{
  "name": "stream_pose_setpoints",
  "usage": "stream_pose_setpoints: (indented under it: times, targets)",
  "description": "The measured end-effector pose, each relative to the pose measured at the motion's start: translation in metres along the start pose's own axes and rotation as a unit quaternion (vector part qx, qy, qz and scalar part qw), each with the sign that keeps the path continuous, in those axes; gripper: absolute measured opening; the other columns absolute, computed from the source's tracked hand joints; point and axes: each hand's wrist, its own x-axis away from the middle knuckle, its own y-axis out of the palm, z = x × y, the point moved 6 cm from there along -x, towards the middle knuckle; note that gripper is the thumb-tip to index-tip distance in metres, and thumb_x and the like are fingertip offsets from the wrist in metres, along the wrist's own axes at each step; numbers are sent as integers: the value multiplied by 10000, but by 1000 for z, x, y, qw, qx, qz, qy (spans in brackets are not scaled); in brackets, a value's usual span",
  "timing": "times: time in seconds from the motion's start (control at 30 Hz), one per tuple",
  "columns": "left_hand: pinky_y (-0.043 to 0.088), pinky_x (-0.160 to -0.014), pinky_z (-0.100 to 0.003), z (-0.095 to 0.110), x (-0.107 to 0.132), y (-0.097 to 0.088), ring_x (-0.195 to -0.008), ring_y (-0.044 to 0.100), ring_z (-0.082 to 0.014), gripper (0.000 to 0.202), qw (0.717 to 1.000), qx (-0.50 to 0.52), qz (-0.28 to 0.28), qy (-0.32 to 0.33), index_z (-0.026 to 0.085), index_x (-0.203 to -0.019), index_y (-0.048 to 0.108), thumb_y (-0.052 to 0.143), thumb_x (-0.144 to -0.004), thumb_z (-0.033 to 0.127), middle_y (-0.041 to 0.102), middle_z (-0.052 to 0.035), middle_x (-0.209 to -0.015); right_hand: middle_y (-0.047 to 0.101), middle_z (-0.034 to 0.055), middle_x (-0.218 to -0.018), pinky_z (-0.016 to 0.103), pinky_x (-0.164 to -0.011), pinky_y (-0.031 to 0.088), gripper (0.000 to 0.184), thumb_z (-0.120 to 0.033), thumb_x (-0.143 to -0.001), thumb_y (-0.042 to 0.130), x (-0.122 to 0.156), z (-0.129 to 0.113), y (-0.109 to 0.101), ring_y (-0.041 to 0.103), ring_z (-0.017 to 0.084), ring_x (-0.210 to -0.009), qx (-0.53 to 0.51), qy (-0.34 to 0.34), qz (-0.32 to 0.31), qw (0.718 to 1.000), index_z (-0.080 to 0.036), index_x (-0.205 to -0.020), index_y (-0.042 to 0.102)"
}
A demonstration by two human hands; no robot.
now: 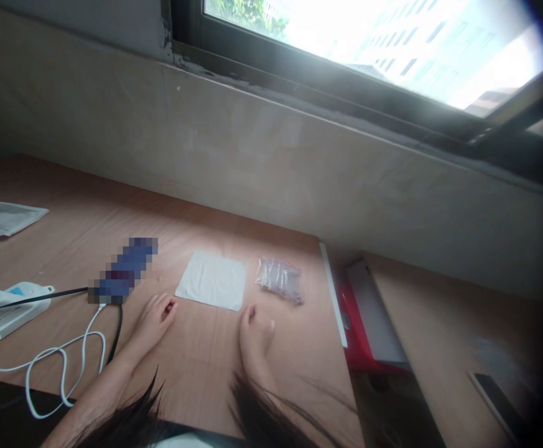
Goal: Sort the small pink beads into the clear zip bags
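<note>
My left hand (pixel 156 317) rests on the wooden table (pixel 206 367), fingers loosely curled, holding nothing, just short of a folded white cloth (pixel 212 280). My right hand (pixel 255 333) lies on the table below the cloth's right corner with fingers curled in and nothing seen in them. A small clear plastic bag (pixel 280 278) lies to the right of the cloth, beyond the right hand. Dark hair hangs across the bottom of the view and hides both forearms in part.
A blurred dark blue object (pixel 124 270) with black and white cables (pixel 61 361) lies left of my left hand. A white power strip (pixel 5 311) sits at the far left, white paper (pixel 5 218) behind it. A red and white item (pixel 369 317) stands in the gap to a second table (pixel 439 323). Wall and window are behind.
</note>
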Motion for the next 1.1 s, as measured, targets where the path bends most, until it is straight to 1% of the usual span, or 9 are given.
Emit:
stream_pose_setpoints:
  times: [0.23,0.43,0.8,1.1]
  targets:
    - [385,-633,-296,-1,1,0,-700,476,-185,168,1000,-11,6,-3,196,-686,466,369,-793,281,520,-17,-699,536,9,-562,271,-571,205,279,-264,-811,329,1,1,2,425,136,-524,4,1,-2,1000,-175,-591,475]
    - [383,-623,-292,0,0,0,-691,474,-179,162,1000,-18,2,7,196,-687,460,372,-796,278,511,-11,-688,536,11,-562,267,-561,200,275,-263,-807,334,0,1,2,418,134,-524,7,4,-5,1000,-175,-588,474]
    - [383,-613,-290,-4,0,1,-686,479,-182,165,1000,-23,11,11,198,-685,477,382,-786,286,523,-16,-694,538,16,-557,269,-556,194,290,-262,-807,321,0,2,4,410,138,-518,19,10,-2,1000,-175,-581,480]
    - [387,-644,-299,1,1,-1,-693,481,-182,200,1000,-14,13,4,198,-684,476,352,-800,304,525,-16,-687,532,15,-559,268,-564,207,293,-256,-809,317,0,1,2,419,134,-524,14,3,3,1000,-167,-584,481]
